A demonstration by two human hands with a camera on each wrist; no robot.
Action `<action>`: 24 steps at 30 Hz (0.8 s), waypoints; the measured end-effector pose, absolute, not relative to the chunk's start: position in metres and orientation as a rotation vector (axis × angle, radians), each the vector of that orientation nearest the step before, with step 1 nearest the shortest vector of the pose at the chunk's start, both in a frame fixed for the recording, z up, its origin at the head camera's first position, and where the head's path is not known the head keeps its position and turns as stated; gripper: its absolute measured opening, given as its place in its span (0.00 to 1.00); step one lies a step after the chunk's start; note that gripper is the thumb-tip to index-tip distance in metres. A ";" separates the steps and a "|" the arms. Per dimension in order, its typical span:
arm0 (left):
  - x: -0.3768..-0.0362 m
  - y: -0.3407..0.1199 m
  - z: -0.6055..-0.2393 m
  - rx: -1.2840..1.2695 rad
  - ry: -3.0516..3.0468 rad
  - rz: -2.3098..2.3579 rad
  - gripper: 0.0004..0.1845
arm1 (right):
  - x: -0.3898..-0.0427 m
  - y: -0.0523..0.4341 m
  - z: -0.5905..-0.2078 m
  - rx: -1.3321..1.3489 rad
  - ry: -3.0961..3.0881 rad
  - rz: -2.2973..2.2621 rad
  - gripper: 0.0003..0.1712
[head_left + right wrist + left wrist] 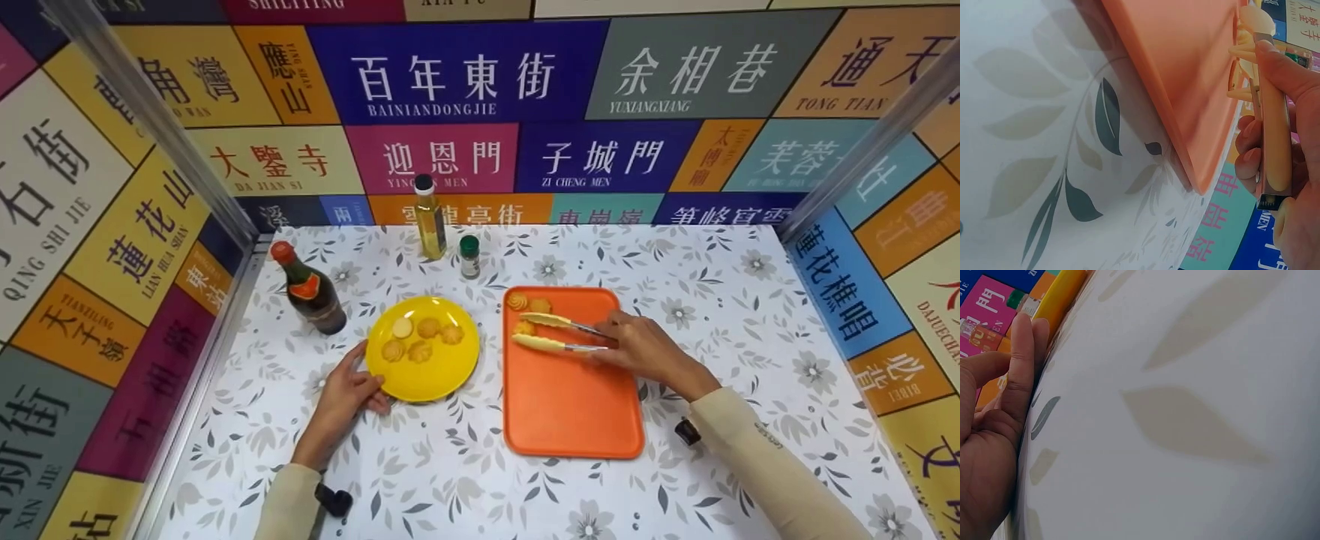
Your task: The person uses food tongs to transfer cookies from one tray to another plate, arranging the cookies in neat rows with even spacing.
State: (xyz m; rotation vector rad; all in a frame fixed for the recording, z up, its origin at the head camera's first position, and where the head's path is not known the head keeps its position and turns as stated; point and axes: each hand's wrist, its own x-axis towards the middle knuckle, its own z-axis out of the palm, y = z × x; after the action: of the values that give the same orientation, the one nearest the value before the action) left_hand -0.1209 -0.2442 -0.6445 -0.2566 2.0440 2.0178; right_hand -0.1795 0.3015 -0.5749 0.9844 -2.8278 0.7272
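From the head view, the right hand [645,349] grips yellow-tipped metal tongs [559,334] over the far part of the flat orange plastic tray [574,405], the tips either side of 1 of 3 golden biscuits [525,328]; the left hand [346,390], fingers loosely straight, touches the near-left rim of the round yellow plate [435,375], which carries 5 biscuits; a dark glass bottle [309,291] stands left of the plate. The left wrist view shows straight fingers [1022,365] against the floral tablecloth [1185,410]. The right wrist view shows fingers [1292,73] curled round the tongs' handle beside the tray's edge.
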 end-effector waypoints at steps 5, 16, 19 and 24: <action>-0.121 -0.245 -0.645 -0.257 2.026 2.027 0.43 | -0.178 0.303 -0.573 0.995 -2.805 0.731 0.25; -0.120 -0.246 -0.645 -0.164 2.013 2.081 0.43 | -0.178 0.304 -0.577 1.037 -2.796 0.710 0.24; -0.120 -0.245 -0.645 -0.168 2.012 2.079 0.42 | -0.177 0.304 -0.578 1.034 -2.815 0.706 0.24; -0.119 -0.245 -0.645 -0.175 2.000 2.092 0.43 | -0.177 0.304 -0.580 1.020 -2.822 0.705 0.25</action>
State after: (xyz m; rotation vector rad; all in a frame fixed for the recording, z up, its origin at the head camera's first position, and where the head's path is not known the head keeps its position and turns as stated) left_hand -0.1191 -0.2452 -0.6453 -0.1746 1.9996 2.0917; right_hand -0.1770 0.3040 -0.5796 1.0199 -2.8222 0.7047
